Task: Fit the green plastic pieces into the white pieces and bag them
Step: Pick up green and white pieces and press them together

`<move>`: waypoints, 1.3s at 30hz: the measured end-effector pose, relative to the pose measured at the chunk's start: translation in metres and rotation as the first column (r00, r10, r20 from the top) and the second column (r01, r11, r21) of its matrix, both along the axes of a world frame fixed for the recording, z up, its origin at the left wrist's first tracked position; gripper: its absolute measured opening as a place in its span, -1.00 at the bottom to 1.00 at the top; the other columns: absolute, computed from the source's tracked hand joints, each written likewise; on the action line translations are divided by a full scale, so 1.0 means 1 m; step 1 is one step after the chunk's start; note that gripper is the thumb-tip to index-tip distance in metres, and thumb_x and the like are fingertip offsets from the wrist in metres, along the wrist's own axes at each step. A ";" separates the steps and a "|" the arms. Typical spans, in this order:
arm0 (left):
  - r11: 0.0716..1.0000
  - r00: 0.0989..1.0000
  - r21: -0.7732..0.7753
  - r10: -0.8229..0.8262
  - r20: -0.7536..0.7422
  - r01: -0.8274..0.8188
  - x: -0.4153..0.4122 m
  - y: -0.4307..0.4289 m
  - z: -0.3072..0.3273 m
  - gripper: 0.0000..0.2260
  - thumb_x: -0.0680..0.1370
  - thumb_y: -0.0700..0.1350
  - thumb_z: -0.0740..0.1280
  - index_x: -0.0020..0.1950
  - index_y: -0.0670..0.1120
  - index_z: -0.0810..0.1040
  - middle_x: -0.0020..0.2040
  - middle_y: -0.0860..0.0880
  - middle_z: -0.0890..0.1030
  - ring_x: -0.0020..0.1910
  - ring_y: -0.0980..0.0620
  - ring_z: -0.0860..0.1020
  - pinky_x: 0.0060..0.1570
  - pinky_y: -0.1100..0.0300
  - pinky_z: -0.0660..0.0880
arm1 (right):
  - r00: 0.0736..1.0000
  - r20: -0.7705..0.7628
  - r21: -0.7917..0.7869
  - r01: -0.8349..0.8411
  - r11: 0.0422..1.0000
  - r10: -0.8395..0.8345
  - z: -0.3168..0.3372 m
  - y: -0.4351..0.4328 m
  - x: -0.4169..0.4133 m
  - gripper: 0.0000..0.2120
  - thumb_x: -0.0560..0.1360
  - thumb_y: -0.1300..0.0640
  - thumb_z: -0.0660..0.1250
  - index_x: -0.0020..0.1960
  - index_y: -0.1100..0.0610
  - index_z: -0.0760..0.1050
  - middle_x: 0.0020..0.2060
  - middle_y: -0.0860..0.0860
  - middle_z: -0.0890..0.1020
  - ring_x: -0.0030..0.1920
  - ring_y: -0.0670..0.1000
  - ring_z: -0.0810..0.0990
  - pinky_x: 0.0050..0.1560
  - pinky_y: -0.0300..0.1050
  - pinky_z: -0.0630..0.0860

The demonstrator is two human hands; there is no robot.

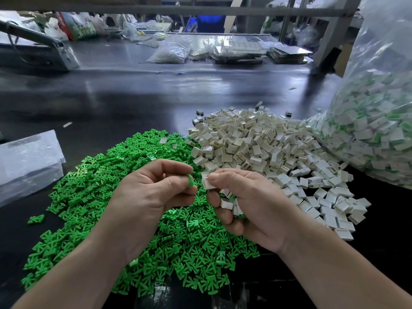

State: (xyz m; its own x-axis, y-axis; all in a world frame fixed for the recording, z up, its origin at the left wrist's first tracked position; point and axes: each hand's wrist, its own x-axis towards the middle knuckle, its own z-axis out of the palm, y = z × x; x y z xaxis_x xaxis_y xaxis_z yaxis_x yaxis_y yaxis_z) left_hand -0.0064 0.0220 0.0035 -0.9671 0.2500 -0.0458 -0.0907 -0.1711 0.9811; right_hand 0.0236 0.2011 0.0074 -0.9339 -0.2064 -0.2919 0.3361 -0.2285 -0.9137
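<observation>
A wide heap of green plastic pieces [124, 197] covers the dark table in front of me. To its right lies a heap of white square pieces [263, 143]. My left hand [147, 192] pinches one green piece [190, 180] between thumb and fingertips. My right hand [247, 204] pinches a white piece [207, 183] at thumb and forefinger, a short gap from the green one. Several more white pieces [227, 202] sit in my right palm under curled fingers. A big clear bag [374, 130] of fitted white-and-green pieces stands at the right.
A folded clear plastic bag [26, 163] lies at the left edge. One stray green piece [36, 219] lies apart from the heap. Farther back on the dark table [133, 97] are more bags [171, 52], trays [240, 50] and a metal frame post [330, 34].
</observation>
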 end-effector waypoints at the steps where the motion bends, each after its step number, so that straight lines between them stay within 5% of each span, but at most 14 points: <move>1: 0.999 0.999 0.049 0.007 0.034 -0.009 -0.001 0.000 -0.001 -0.87 0.34 -0.21 0.42 -0.13 -0.14 0.68 -0.20 -0.20 0.65 -0.21 -0.09 0.67 -0.24 0.18 0.62 | 1.000 -0.008 0.003 0.000 1.000 0.000 0.000 0.000 0.000 -0.76 0.58 0.09 0.35 -0.27 -0.03 0.60 -0.36 0.01 0.52 -0.51 -0.06 0.39 -0.58 -0.31 0.24; 4: 0.995 0.997 0.097 -0.010 0.083 0.002 0.000 0.002 -0.002 -0.82 0.33 -0.18 0.42 -0.10 -0.18 0.60 -0.18 -0.25 0.66 -0.23 -0.11 0.68 -0.31 0.16 0.61 | 0.999 -0.042 0.012 -0.001 1.000 0.001 -0.001 -0.002 0.001 -0.78 0.58 0.09 0.36 -0.24 -0.02 0.60 -0.37 -0.01 0.53 -0.52 -0.07 0.38 -0.59 -0.31 0.25; 10: 0.998 0.998 -0.044 -0.043 -0.038 0.041 0.001 0.001 -0.006 -0.84 0.33 0.01 0.47 -0.15 -0.01 0.67 -0.17 -0.16 0.67 -0.22 -0.07 0.66 -0.36 0.21 0.55 | 0.990 -0.142 0.033 0.031 0.999 -0.026 -0.005 -0.003 0.000 -0.82 0.59 0.11 0.38 -0.19 -0.01 0.64 -0.38 -0.01 0.53 -0.53 -0.08 0.40 -0.60 -0.30 0.27; 24: 0.996 0.994 -0.037 -0.078 -0.078 0.076 0.005 0.003 -0.006 -0.89 0.40 -0.06 0.51 -0.14 -0.04 0.65 -0.21 -0.15 0.65 -0.27 -0.06 0.62 -0.37 0.19 0.53 | 0.974 -0.220 0.087 0.075 0.993 -0.054 -0.008 -0.002 0.000 -0.82 0.60 0.10 0.37 -0.16 -0.01 0.64 -0.37 -0.01 0.53 -0.51 -0.08 0.41 -0.59 -0.27 0.30; 32: 0.924 0.950 0.265 -0.304 0.075 0.275 0.009 0.009 -0.001 -0.74 0.51 -0.05 0.37 0.14 -0.14 0.63 -0.29 -0.16 0.61 -0.39 -0.04 0.60 -0.50 0.20 0.52 | 0.983 -0.176 0.050 -0.034 0.998 0.042 -0.006 -0.001 0.003 -0.81 0.62 0.05 0.32 -0.14 0.06 0.58 -0.40 -0.02 0.53 -0.51 -0.09 0.39 -0.58 -0.29 0.27; 36: 0.895 0.938 0.366 -0.321 0.129 0.256 0.011 0.012 -0.001 -0.75 0.52 -0.10 0.28 0.07 -0.17 0.67 -0.32 -0.16 0.62 -0.42 -0.03 0.62 -0.52 0.23 0.53 | 0.986 -0.146 0.018 -0.073 0.997 0.075 -0.007 0.000 0.003 -0.71 0.62 0.05 0.32 0.13 0.30 0.53 -0.42 -0.04 0.52 -0.52 -0.11 0.38 -0.60 -0.31 0.26; 39: 0.898 0.938 0.371 -0.311 0.154 0.236 0.012 0.013 -0.001 -0.79 0.49 -0.13 0.31 0.00 -0.16 0.68 -0.39 -0.15 0.60 -0.50 -0.01 0.59 -0.56 0.25 0.51 | 0.985 -0.149 0.035 -0.087 0.996 0.091 -0.006 -0.001 0.005 -0.68 0.57 0.04 0.34 0.16 0.28 0.54 -0.42 -0.05 0.53 -0.52 -0.12 0.38 -0.61 -0.32 0.25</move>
